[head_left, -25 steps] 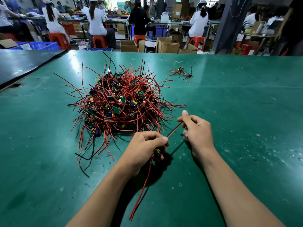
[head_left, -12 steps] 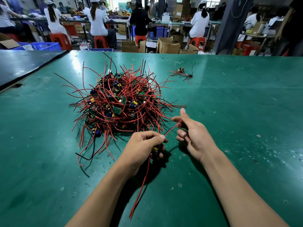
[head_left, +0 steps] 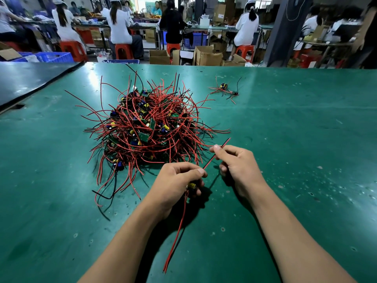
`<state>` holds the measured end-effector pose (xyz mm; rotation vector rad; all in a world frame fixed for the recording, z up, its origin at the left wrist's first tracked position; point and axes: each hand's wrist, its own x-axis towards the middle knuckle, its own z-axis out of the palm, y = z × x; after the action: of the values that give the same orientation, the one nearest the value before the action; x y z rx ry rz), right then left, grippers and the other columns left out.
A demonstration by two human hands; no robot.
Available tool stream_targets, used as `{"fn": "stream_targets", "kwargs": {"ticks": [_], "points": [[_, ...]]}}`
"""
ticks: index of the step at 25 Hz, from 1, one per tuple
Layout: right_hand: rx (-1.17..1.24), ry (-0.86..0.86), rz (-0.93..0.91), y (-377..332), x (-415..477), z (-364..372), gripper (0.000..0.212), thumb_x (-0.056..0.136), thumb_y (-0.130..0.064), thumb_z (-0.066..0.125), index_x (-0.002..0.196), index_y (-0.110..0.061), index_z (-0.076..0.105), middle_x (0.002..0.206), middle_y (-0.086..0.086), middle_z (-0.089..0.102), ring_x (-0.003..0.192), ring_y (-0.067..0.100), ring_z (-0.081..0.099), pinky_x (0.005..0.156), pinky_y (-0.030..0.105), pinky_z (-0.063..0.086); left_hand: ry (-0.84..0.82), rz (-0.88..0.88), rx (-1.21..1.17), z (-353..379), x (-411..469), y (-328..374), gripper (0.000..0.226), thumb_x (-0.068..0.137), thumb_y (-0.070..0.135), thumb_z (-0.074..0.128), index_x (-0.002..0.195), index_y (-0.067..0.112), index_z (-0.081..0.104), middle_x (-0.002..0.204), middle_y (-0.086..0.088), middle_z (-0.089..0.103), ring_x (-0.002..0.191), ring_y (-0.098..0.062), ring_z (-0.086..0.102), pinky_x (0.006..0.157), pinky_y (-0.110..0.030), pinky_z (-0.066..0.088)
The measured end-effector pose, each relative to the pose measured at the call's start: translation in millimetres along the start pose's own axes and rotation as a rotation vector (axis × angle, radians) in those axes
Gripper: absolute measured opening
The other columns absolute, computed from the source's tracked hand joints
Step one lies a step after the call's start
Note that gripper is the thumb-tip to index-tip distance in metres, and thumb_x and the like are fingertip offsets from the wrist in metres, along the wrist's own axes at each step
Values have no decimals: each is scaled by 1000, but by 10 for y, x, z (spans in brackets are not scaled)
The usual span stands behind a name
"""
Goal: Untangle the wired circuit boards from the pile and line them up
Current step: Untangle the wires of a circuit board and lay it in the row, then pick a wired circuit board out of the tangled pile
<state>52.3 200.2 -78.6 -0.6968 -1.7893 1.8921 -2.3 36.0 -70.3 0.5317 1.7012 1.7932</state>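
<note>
Head view: the left hand [head_left: 175, 180] curls round a board [head_left: 191, 185] at frame centre, just below the pile [head_left: 151, 129]. From it a red wire [head_left: 207, 162] runs diagonally up and right through the right hand [head_left: 238, 166], which pinches it, tip free beyond the thumb. Other leads [head_left: 175, 237] trail toward the lower edge. The wire's axis points away from the pile, toward the loose boards [head_left: 224, 88] at the desk's [head_left: 306, 139] upper right; the right hand is nearer them.

Right hand [head_left: 239, 166] opened, then re-pinched the thin red-and-black paired wire [head_left: 209, 161]; wire now taut, its tip poking past the thumb.
</note>
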Motion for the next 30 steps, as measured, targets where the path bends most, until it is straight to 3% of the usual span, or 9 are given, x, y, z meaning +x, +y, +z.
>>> {"fn": "stream_targets", "kwargs": {"ticks": [5,9,12,15,18,20,23,26,30], "points": [[-96,204,-114,21,93,-54,36,93,-35,71,77,-3,67,51,0,41,38,10,33,43,16,25,-34,-3,55,12,-4,13,14,88,9,67,80,-1,72,62,-9,66,50,-21,59,51,-22,48],[133,62,-23,-58,38,-60,36,76,-59,77,71,-24,72,61,-8,54,41,7,42,39,16,29,-24,-50,-1,36,-32,82,43,89,46,60,94,6,73,80,-9,73,65,-24,69,61,-26,53],[61,-29,18,-105,5,-73,52,64,-77,75,70,-26,66,55,-6,52,41,9,41,41,17,26,-77,-105,-38,36,-20,117,77,78,75,36,114,15,67,101,-7,76,90,-27,73,85,-35,54],[54,-40,-12,-138,-14,-60,55,64,-71,77,83,-21,65,65,-9,61,43,9,46,39,19,34,-93,-107,-148,40,2,124,84,85,77,21,123,15,62,112,-6,73,104,-27,70,103,-46,45],[-69,-163,49,-175,-108,9,71,54,-74,79,94,-18,64,73,-6,65,47,9,52,43,20,41,-101,-66,-237,13,20,124,86,85,78,17,133,20,58,126,3,67,121,-19,60,109,-43,39],[-141,-264,34,-181,-197,98,63,61,-64,82,100,-18,64,78,-2,68,52,7,57,46,18,43,-124,-53,-302,-4,36,119,91,78,81,22,139,20,53,134,6,62,129,-14,52,112,-40,35],[-279,-208,-86,-180,-251,177,37,77,-38,86,105,-22,66,80,6,71,63,10,64,56,25,49,-171,-33,-365,5,26,115,91,79,79,23,143,19,48,136,4,60,126,-14,56,110,-40,37],[-409,-103,-154,-167,-204,118,26,82,-32,82,104,-23,73,70,-2,64,61,13,64,59,24,47,-100,-4,-301,44,13,110,76,84,72,29,134,23,57,132,10,63,119,-10,61,102,-36,44],[-708,295,-223,-152,-67,-118,24,84,-35,77,101,-18,76,81,-3,73,79,18,67,72,23,45,200,79,-117,41,20,73,26,99,31,52,106,13,69,103,-5,74,79,-13,70,67,-27,56]]}}
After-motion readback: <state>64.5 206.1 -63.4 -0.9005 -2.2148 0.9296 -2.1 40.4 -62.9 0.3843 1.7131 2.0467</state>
